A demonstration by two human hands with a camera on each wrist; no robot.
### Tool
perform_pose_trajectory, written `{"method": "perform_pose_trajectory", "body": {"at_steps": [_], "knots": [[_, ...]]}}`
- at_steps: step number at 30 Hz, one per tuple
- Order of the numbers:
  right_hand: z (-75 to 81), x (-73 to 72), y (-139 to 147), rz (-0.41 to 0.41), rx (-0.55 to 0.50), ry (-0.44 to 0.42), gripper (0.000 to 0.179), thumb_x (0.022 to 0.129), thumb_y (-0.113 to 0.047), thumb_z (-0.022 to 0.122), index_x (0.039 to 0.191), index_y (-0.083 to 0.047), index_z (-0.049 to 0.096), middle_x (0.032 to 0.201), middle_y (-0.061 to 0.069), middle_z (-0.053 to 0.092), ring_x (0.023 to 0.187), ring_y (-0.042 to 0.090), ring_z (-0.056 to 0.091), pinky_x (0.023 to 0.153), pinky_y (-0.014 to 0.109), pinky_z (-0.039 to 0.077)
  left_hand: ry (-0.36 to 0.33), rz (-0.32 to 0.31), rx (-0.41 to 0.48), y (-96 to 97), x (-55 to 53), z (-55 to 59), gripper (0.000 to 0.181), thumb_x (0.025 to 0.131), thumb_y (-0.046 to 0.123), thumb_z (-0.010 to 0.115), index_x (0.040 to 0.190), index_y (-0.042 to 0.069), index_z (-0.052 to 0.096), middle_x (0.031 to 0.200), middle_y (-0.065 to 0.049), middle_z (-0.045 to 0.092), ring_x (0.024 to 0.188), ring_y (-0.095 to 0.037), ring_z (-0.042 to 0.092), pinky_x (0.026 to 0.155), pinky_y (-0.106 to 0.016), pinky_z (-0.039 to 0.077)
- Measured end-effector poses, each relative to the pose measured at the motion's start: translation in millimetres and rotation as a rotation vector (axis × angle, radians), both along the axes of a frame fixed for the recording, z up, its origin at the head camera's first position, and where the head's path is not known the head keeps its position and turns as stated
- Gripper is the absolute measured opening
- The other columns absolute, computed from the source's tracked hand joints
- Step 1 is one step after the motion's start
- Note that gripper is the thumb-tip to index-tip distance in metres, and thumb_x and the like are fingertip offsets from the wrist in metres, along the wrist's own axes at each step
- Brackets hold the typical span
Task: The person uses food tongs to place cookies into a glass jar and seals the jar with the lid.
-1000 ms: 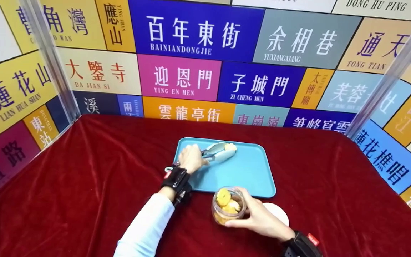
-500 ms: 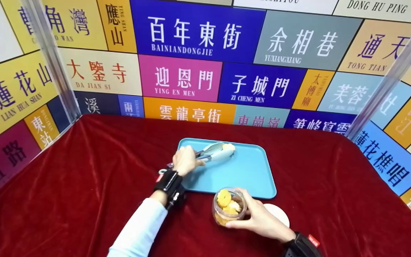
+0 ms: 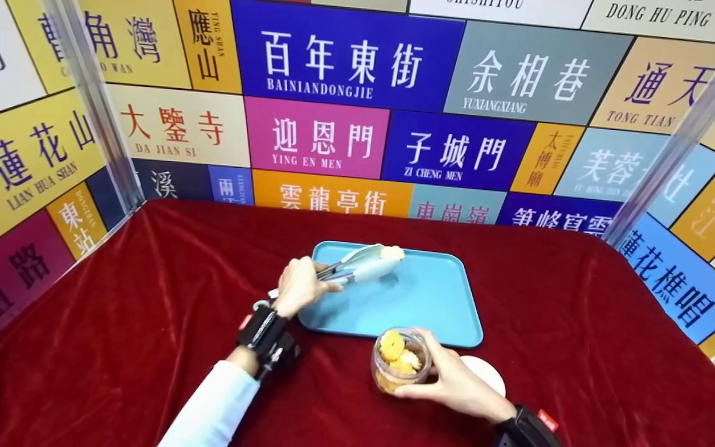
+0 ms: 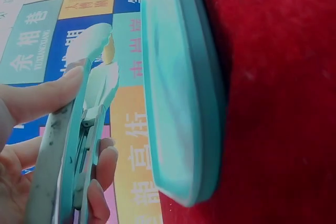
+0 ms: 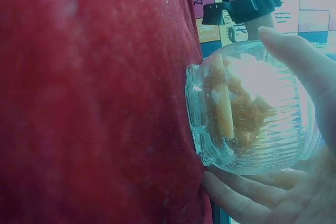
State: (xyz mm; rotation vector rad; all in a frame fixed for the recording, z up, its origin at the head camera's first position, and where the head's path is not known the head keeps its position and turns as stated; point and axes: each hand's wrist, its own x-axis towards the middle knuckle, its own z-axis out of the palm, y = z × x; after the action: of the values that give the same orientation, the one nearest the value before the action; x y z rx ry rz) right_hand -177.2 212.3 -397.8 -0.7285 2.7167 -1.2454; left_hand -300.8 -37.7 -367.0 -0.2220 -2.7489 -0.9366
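In the head view my left hand grips a pair of pale blue-green tongs over the left part of a blue tray. A small pale-yellow piece is between the tong tips. The left wrist view shows the thumb on one arm of the tongs and curled fingers on the other. My right hand holds a clear jar at the front edge of the tray, thumb and fingers on opposite sides. Yellow biscuits fill the jar; its ribbed glass shows in the right wrist view.
A white round disc, partly behind the right hand, lies on the cloth to the right of the jar. Dark red velvet cloth covers the table. Panels with printed place names stand along the back and sides.
My left hand has moved to the left and slightly nearer, drawing the tongs with it, the pale-yellow piece still between the tips. The right hand and jar have stayed in place.
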Motion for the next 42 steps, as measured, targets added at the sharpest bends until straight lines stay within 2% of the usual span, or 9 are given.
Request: {"method": "perform_pose_trajectory", "body": {"at_steps": [7, 10, 12, 19, 24, 31, 36, 42], "knots": [[0.2, 0.1, 0.2, -0.005, -0.012, 0.002, 0.079, 0.07, -0.044, 0.071, 0.131, -0.016, 0.031, 0.117, 0.002, 0.052, 0.097, 0.012, 0.055, 0.078, 0.024, 0.045, 0.036, -0.063, 0.032, -12.4, 13.5, 3.9, 0.046, 0.057, 0.031, 0.083, 0.098, 0.016, 0.07, 0.086, -0.011, 0.068, 0.068, -0.022, 0.056, 0.055, -0.03, 0.039], [8.4, 4.8, -3.8, -0.006, -0.012, -0.004, 0.077, 0.071, -0.039, 0.072, 0.131, -0.012, 0.031, 0.116, 0.004, 0.052, 0.096, 0.014, 0.055, 0.077, 0.024, 0.045, 0.056, -0.092, 0.056, -18.2, 19.4, 5.0, 0.047, 0.056, 0.029, 0.083, 0.098, 0.013, 0.07, 0.085, -0.011, 0.068, 0.067, -0.021, 0.055, 0.056, -0.028, 0.039], [8.5, 5.2, -4.1, 0.002, -0.01, 0.009, 0.076, 0.071, -0.037, 0.072, 0.13, -0.012, 0.031, 0.116, 0.003, 0.053, 0.097, 0.014, 0.055, 0.077, 0.024, 0.045, 0.078, -0.117, 0.064, -22.3, 23.3, 5.3, 0.046, 0.056, 0.027, 0.083, 0.097, 0.012, 0.07, 0.083, -0.01, 0.068, 0.065, -0.021, 0.054, 0.056, -0.029, 0.039], [-2.4, -0.7, -0.7, 0.014, -0.02, 0.026, 0.074, 0.07, -0.041, 0.072, 0.129, -0.018, 0.032, 0.115, -0.001, 0.053, 0.098, 0.011, 0.055, 0.079, 0.024, 0.045, 0.137, -0.192, 0.085, -38.4, 34.2, 4.6, 0.045, 0.057, 0.024, 0.083, 0.097, 0.008, 0.07, 0.084, -0.01, 0.068, 0.065, -0.019, 0.055, 0.057, -0.026, 0.039], [-2.2, -1.0, -0.1, 0.024, -0.055, 0.018, 0.075, 0.07, -0.038, 0.072, 0.13, -0.018, 0.032, 0.117, 0.0, 0.052, 0.099, 0.014, 0.055, 0.078, 0.025, 0.046, 0.174, -0.288, 0.119, -50.7, 39.0, 4.9, 0.045, 0.059, 0.024, 0.082, 0.098, 0.005, 0.069, 0.086, -0.011, 0.068, 0.066, -0.018, 0.057, 0.059, -0.026, 0.043], [-3.6, -2.3, 0.3, 0.017, -0.041, 0.03, 0.073, 0.07, -0.04, 0.073, 0.128, -0.02, 0.033, 0.118, -0.003, 0.052, 0.101, 0.011, 0.054, 0.078, 0.025, 0.046, 0.135, -0.418, 0.164, -63.4, 41.2, 5.8, 0.048, 0.062, 0.029, 0.08, 0.101, 0.004, 0.068, 0.091, -0.01, 0.068, 0.075, -0.014, 0.06, 0.068, -0.026, 0.046], [-3.2, -1.8, 0.3, 0.001, -0.013, 0.044, 0.074, 0.07, -0.041, 0.072, 0.129, -0.019, 0.033, 0.117, -0.003, 0.052, 0.1, 0.01, 0.053, 0.078, 0.025, 0.046, 0.112, -0.517, 0.16, -68.8, 41.8, 3.7, 0.048, 0.065, 0.03, 0.078, 0.105, 0.006, 0.066, 0.095, -0.009, 0.067, 0.082, -0.015, 0.061, 0.073, -0.028, 0.047], [-3.2, -1.2, -0.1, 0.009, -0.008, 0.045, 0.074, 0.07, -0.041, 0.072, 0.129, -0.02, 0.033, 0.116, -0.003, 0.052, 0.097, 0.009, 0.055, 0.077, 0.025, 0.046, 0.098, -0.596, 0.162, -73.6, 43.0, 1.7, 0.049, 0.065, 0.03, 0.078, 0.105, 0.005, 0.066, 0.095, -0.009, 0.067, 0.082, -0.016, 0.062, 0.072, -0.028, 0.047]]}}
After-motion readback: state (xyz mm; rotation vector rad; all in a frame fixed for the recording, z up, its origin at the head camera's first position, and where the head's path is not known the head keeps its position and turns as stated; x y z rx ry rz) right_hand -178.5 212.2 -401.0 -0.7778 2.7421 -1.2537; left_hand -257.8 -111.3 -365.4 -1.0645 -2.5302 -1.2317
